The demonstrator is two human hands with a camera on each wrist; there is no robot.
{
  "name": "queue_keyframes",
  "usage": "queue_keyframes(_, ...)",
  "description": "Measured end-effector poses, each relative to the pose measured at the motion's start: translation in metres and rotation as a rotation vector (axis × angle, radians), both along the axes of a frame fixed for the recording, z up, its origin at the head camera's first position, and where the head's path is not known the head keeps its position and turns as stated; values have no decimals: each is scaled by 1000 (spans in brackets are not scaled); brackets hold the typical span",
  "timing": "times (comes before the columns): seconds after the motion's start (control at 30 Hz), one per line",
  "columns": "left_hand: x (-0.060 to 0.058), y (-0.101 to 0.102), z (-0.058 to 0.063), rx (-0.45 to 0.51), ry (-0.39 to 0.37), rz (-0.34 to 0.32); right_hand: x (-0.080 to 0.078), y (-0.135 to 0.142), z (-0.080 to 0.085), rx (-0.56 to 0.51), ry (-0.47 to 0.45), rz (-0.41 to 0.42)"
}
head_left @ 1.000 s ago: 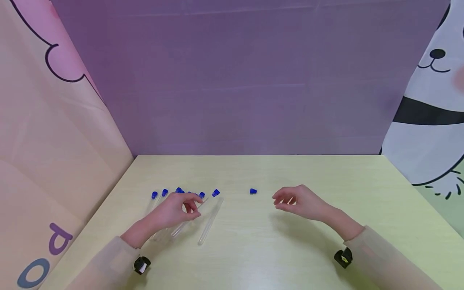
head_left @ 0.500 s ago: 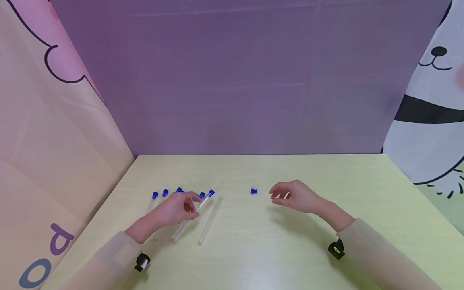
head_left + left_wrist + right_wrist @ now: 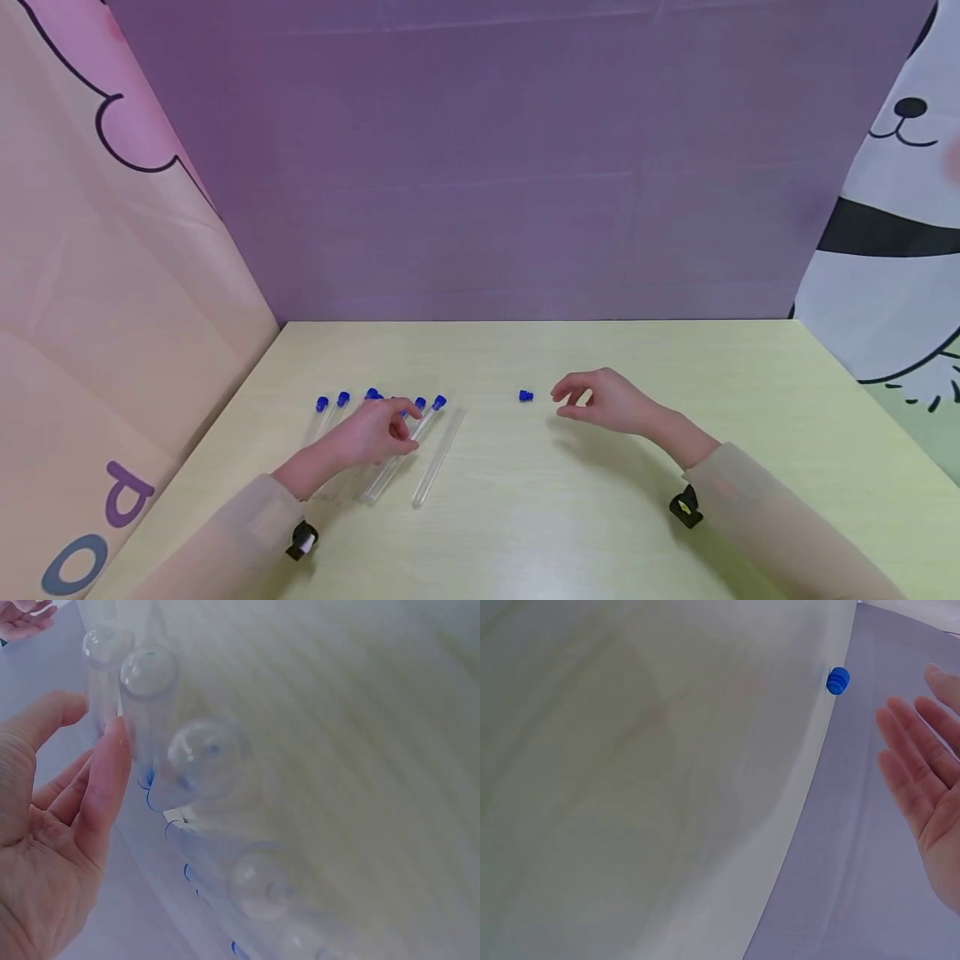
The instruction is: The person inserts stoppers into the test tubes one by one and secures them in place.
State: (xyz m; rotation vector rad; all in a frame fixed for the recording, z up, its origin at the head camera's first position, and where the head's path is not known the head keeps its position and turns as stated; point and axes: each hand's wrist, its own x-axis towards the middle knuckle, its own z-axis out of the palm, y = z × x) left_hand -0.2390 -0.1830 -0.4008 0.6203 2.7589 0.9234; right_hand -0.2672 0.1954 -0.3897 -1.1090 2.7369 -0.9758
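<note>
My left hand (image 3: 375,432) hovers over a row of clear test tubes with blue stoppers, thumb and index finger apart. Its fingertips are close beside a stoppered test tube (image 3: 393,467), whose blue stopper (image 3: 439,402) points away from me. To the right lies an unstoppered test tube (image 3: 438,460). In the left wrist view, the fingers (image 3: 109,772) overlap the rounded end of a test tube (image 3: 150,682). Farther right, a loose blue stopper (image 3: 526,396) lies on the table. My right hand (image 3: 603,402), loosely bent and holding nothing, is just right of that stopper.
Several more stoppered test tubes (image 3: 311,427) lie at the left, partly hidden by my left hand. The pale wooden table (image 3: 525,525) ends at a purple cloth backdrop (image 3: 480,167). A printed cloth (image 3: 135,317) hangs along the left side.
The stoppered test tube by my left hand has shifted slightly left and now lies beside the others. My right hand has moved left, closer to the loose stopper.
</note>
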Motion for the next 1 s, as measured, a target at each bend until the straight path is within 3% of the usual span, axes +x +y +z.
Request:
queue_keyframes(0.47, -2, 5, -5, -13, 6, -36, -13, -4, -6, 10, -8, -12)
queue_keyframes(1.0, -3, -2, -1, 4, 53, -67, -30, -11, -8, 1, -13, -20)
